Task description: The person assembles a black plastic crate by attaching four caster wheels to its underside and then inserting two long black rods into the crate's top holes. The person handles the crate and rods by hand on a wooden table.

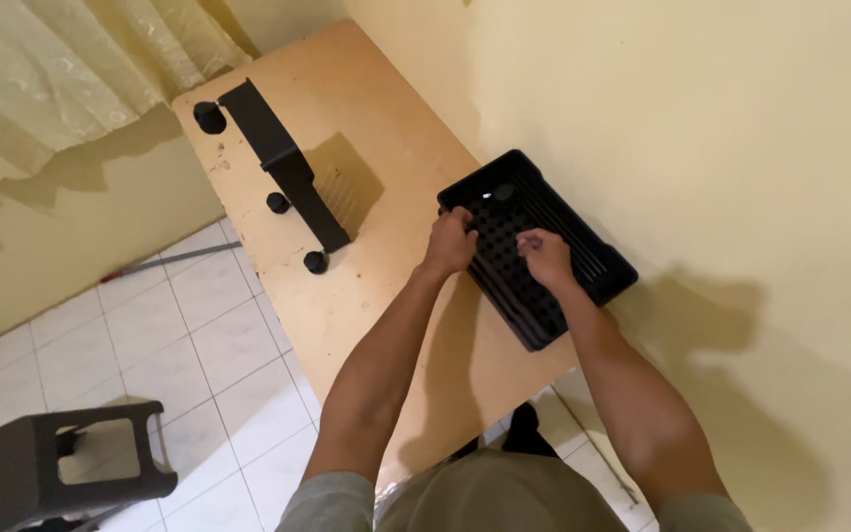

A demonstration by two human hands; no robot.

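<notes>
A black plastic tray with a perforated bottom lies on the right side of a light wooden table, close to the wall. My left hand grips the tray's near left rim with fingers curled. Over the tray's perforated middle, my right hand has its fingers pinched together; I cannot tell if a small part is in them. A small black round piece sits inside the tray near its far end.
A black slatted rack panel stands upright on the table's left part, with three round black feet beside it. A black plastic stool stands on the white tiled floor at lower left. A pale curtain hangs at upper left.
</notes>
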